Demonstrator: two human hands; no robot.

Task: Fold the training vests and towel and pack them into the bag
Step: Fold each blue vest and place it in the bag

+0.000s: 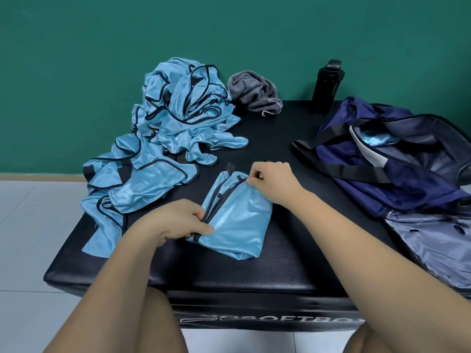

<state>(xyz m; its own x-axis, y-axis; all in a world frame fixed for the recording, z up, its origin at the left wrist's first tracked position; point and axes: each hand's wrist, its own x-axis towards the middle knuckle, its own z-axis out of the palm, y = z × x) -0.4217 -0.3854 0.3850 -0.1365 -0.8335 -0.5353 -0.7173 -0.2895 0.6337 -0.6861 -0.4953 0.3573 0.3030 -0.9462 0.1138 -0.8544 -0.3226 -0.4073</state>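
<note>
Indoors, black padded box (254, 271), tile floor (30, 238), green wall (76, 72), left hand (178, 220), right hand (272, 179), grips pinching vest (234, 225).

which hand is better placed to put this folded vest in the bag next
Probably the right hand: it pinches the folded vest on the side nearer the open bag; the left hand grips the far edge.

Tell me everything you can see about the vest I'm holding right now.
The vest is light blue, shiny mesh-like fabric with dark trim at its edges. Partly folded into a narrow bundle, it lies on the black padded box, angled from near left to far right. The left hand pinches its near edge, the right hand its far end.
</note>
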